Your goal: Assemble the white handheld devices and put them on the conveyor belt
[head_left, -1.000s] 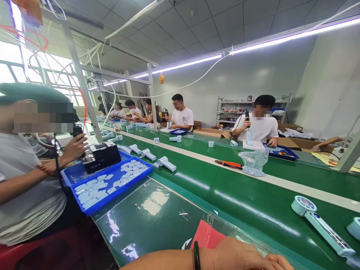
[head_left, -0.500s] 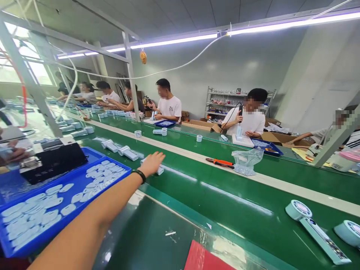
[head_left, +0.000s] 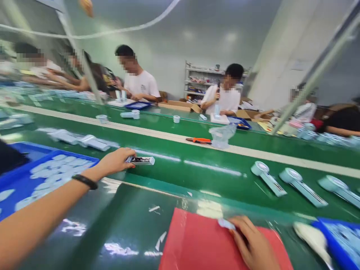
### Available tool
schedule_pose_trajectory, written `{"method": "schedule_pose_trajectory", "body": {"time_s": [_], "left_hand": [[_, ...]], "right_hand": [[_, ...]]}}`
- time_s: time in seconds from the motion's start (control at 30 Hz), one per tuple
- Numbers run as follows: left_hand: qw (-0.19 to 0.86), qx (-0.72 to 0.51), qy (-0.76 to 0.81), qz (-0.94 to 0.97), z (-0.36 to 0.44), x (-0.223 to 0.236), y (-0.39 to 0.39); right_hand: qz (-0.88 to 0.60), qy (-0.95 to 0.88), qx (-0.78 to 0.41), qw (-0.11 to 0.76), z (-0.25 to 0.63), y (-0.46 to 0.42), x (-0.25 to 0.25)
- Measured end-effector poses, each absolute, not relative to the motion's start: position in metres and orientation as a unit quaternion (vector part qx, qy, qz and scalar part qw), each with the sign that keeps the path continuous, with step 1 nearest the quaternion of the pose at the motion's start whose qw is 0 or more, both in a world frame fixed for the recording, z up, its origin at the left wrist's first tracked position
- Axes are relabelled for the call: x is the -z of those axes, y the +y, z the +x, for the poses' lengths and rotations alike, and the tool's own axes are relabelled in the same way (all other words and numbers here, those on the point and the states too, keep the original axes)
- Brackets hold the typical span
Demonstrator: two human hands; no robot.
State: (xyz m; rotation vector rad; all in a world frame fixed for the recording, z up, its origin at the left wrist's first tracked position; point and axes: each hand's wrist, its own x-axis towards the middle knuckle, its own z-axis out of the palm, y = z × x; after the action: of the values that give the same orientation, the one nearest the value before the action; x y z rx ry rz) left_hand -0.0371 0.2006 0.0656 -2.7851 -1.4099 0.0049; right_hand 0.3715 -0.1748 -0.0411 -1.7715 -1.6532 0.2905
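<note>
Now, lower right: right hand (head_left: 254,240) pinching small pale-blue plastic piece (head_left: 225,224) over flat red sheet (head_left: 201,240); edge-only hold, may slip. Left of centre: left hand (head_left: 116,162) clamped on pale-blue open-sided plastic handle (head_left: 143,161); one-end grip, may tilt.

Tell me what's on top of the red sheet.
At the far edge of the red sheet is a small pale-blue piece, at the fingertips of the right hand, which reaches over the sheet. Anything directly beneath that hand is hidden.
</note>
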Motion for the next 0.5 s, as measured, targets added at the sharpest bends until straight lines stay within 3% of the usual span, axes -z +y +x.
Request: {"method": "schedule_pose_trajectory", "body": {"time_s": [0.17,0.27,0.4,0.5], "left_hand": [[-0.082,0.127,-0.206,-0.967,0.075,-0.058,0.067],[-0.122,0.109,-0.130,-0.978,0.128,-0.049,-0.016],[-0.116,0.043,-0.138,-0.983,0.161,-0.032,-0.064],[-0.143,0.070,-0.128,-0.979,0.161,-0.027,-0.062]], "right_hand": [[-0.690,-0.581,-0.065,0.426,0.375,-0.178,0.015],[-0.691,-0.557,-0.065,0.456,0.368,-0.194,-0.004],[-0.688,-0.582,-0.122,0.416,0.347,-0.217,-0.023],[-0.699,-0.621,-0.106,0.339,0.330,-0.220,-0.024]]}}
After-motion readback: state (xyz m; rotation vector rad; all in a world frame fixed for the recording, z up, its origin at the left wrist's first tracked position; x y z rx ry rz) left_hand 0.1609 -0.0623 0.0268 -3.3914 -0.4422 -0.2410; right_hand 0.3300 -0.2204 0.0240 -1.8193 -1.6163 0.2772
